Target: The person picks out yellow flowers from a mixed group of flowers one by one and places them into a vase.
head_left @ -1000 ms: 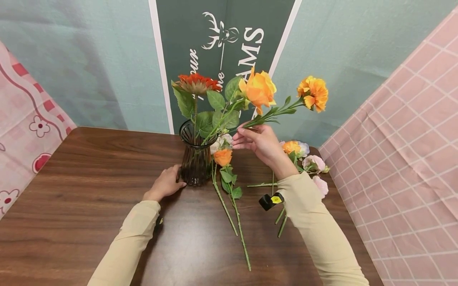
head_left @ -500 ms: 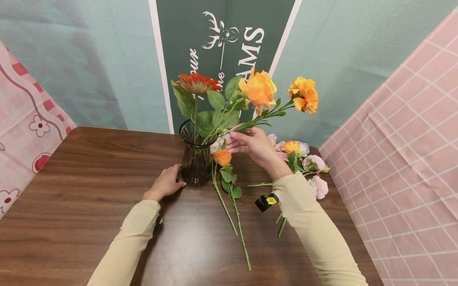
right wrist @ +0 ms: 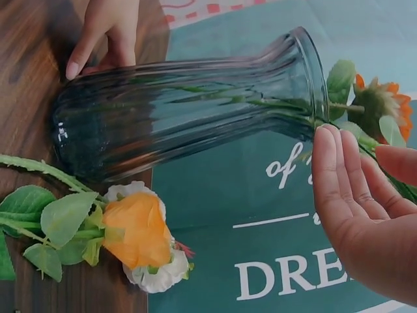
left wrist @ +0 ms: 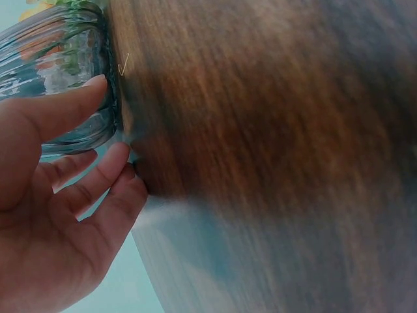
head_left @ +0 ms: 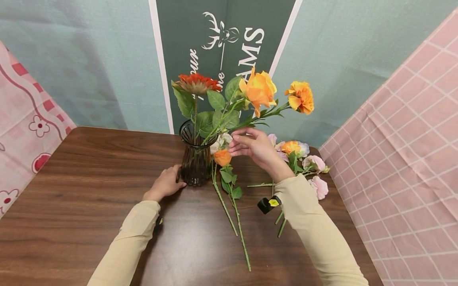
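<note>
A dark, see-through ribbed glass vase (head_left: pixel 196 165) stands upright near the table's back edge. It holds a red-orange flower (head_left: pixel 198 84) and a large orange rose (head_left: pixel 260 92). My left hand (head_left: pixel 165 182) holds the vase low down; in the left wrist view its thumb lies over the glass and its fingers curve at the base. An orange carnation (head_left: pixel 302 97) leans out to the right, its stem reaching the vase's mouth. My right hand (head_left: pixel 255 149) is just below that stem, thumb apart from the fingers. In the right wrist view, fairly straight fingertips (right wrist: pixel 328 134) are right at the rim.
On the table right of the vase lie a small orange rose (head_left: pixel 222 157) and a white flower (right wrist: pixel 163 270), stems toward the front. Pink flowers (head_left: pixel 317 186) and another orange bloom (head_left: pixel 290 147) lie at the right. Fabric backdrops stand behind and at both sides.
The carnation has swung left toward the vase and dipped slightly. My right hand moved left with it, then drew back a little, its fingers now below the stem. My left hand has stayed at the vase.
</note>
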Available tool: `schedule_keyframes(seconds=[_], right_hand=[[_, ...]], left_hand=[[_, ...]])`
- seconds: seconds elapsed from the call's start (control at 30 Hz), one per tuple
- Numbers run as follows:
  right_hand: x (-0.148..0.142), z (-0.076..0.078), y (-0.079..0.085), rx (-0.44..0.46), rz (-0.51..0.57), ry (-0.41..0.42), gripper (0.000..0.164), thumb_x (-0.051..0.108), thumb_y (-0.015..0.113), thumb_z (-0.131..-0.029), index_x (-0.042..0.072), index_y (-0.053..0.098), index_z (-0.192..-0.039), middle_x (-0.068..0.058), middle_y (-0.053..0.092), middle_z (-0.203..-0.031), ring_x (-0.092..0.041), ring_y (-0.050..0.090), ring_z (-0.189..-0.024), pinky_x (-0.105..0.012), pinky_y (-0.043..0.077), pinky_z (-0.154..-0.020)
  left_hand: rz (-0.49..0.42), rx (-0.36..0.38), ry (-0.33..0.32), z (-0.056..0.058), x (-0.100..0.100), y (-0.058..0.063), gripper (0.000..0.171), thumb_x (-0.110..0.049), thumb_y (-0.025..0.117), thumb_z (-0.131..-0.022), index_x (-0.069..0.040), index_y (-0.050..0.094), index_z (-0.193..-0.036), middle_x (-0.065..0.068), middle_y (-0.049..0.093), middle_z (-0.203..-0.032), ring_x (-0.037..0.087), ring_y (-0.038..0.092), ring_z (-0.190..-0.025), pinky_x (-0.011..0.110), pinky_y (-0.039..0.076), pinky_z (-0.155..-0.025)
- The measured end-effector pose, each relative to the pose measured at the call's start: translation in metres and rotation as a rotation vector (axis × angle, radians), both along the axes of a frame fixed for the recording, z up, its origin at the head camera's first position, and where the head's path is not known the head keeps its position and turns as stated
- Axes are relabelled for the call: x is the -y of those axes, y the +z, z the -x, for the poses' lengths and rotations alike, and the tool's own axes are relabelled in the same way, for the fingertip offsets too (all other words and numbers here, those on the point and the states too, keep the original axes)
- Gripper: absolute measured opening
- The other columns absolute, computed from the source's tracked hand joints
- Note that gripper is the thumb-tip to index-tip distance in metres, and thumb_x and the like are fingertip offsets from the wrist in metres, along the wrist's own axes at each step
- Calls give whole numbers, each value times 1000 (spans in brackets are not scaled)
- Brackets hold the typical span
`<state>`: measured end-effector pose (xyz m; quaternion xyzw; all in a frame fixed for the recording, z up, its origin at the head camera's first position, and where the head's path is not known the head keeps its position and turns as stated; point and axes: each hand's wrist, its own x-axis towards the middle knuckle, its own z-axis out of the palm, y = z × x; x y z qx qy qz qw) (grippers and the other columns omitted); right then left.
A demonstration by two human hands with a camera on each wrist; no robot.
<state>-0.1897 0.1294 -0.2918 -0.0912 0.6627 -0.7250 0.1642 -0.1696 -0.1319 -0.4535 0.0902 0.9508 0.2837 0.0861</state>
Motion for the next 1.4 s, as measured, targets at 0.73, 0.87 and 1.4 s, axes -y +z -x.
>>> schedule_keyframes(seconds=[0.73, 0.87, 1.4], right_hand=[[-1, 3, 5, 2, 119, -76, 12, 1, 48, -93, -7, 45, -101, -12, 63, -71, -21, 63, -62, -38, 52, -68], [3, 3, 4, 6, 118, -72, 15, 1, 48, -92, -9, 43, -102, -12, 63, -70, -22, 64, -60, -40, 51, -69], [12, 3, -1, 5, 112, -29, 21, 1, 51, -91, -13, 45, -106, -11, 63, -69, -22, 63, -59, -39, 52, -67]], left_hand=[[-7, 0, 7, -1, -1, 2, 62, -18, 64, -85, 6, 35, -134, 18, 53, -95, 37, 47, -99, 48, 40, -78], [-8, 5, 7, -2, -1, 1, 62, -19, 64, -85, 5, 35, -134, 18, 53, -96, 37, 47, -100, 48, 40, -78], [-3, 17, 6, -1, -1, 2, 63, -19, 64, -85, 5, 34, -135, 17, 53, -96, 38, 46, -102, 49, 39, -79]])
